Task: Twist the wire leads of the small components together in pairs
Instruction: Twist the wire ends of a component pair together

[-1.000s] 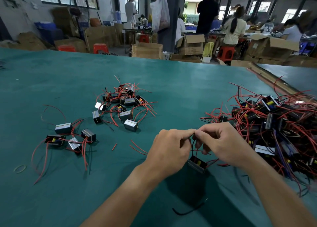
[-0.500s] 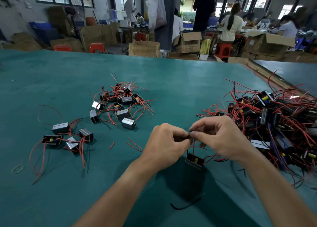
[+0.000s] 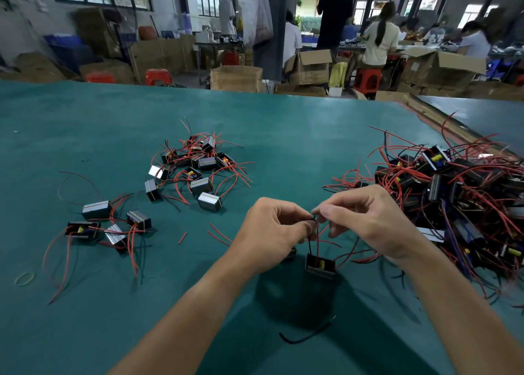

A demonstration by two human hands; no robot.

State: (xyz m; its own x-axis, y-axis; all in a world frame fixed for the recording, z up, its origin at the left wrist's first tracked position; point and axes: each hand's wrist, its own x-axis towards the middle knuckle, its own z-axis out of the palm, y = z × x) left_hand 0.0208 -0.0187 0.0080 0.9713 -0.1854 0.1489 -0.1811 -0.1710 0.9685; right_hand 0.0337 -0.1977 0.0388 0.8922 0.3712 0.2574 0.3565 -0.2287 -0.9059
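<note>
A small black component [image 3: 320,265] with a yellow core hangs just above the green table [image 3: 283,136] by its black and red leads [image 3: 314,237]. My left hand [image 3: 272,233] pinches the tops of these leads between thumb and forefinger. My right hand [image 3: 368,221] pinches the same lead ends from the right, fingertip to fingertip with the left. The very tips of the wires are hidden between my fingers. Other red leads of the component trail to the right under my right hand.
A big tangled pile of components [image 3: 453,199] lies at the right. Two smaller groups [image 3: 195,170] [image 3: 110,227] lie at the left. A loose black wire [image 3: 306,336], red wire scraps [image 3: 218,234] and a rubber band [image 3: 24,278] lie on the table. People work at benches beyond.
The hanging component has swung and turned a little under my hands. Both hands keep their pinch on the lead ends, with fingers shifting slightly.
</note>
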